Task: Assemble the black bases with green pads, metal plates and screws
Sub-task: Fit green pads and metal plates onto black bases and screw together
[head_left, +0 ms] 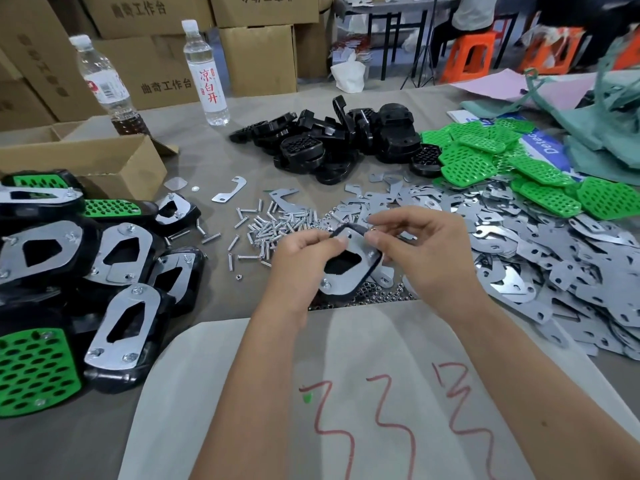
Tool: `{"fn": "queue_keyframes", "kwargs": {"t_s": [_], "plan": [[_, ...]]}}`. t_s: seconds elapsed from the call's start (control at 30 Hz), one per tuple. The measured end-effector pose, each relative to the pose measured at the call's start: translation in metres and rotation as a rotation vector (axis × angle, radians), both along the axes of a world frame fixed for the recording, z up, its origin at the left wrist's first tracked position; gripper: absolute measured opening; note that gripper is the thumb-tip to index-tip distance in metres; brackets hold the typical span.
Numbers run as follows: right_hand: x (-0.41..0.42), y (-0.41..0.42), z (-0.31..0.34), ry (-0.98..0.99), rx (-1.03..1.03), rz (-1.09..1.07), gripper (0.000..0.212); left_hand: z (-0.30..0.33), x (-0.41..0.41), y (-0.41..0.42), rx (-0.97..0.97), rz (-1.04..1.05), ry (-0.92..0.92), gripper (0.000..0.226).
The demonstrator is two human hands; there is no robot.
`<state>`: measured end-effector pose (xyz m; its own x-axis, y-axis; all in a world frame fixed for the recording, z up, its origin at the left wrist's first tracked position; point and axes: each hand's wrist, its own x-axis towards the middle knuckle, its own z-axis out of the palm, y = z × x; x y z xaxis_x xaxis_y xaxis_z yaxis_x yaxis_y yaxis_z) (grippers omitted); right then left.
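**A:** So where are we at? In the middle of the frame we've got both hands on one black base (349,268), held up off the table with a metal plate (346,278) lying on its upturned face. Our left hand (304,258) grips the base's left edge, thumb on top of the plate, fingers curled underneath. Our right hand (426,251) pinches at the top right corner of it, fingertips closed on something tiny there, too small for us to make out.

**B:** Yep, and there's one screw head (325,282) showing at the plate's lower left corner. The rest of the parts are spread all around. Loose screws (266,230) are scattered just above and left of our hands, and a patch of small nuts (374,294) sits right below the base.

**A:** The bare black bases (332,140) are heaped at upper centre, the green pads (502,161) are piled to the upper right, and the big spread of metal plates (554,258) fills the right side.

**B:** Finished ones (86,271) are stacked on the left edge, some plate side up, some showing green. Behind them we've got an open cardboard box (104,157) and two water bottles (204,71) at upper left. A white sheet with red scribbles (346,410) lies under our forearms.
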<state>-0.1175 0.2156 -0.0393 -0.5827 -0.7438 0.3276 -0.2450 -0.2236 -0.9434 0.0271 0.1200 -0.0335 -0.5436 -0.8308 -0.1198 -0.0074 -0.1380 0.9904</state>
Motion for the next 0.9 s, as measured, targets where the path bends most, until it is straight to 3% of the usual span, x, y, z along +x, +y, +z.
{"fn": "queue_keyframes", "kwargs": {"t_s": [0.17,0.47,0.9], "plan": [[0.0037,-0.0031,-0.0019,0.126,0.061,0.036,0.021,0.004,-0.0011,0.0074,-0.061,-0.069,-0.075,0.014],[0.0015,-0.0026,0.0004,0.106,0.051,0.092,0.019,0.004,0.0,0.0063,-0.016,-0.16,-0.067,0.017],[-0.0017,-0.0008,-0.0001,0.028,0.059,0.197,0.016,-0.0003,-0.0026,0.004,0.076,-0.047,-0.015,0.016]]}}
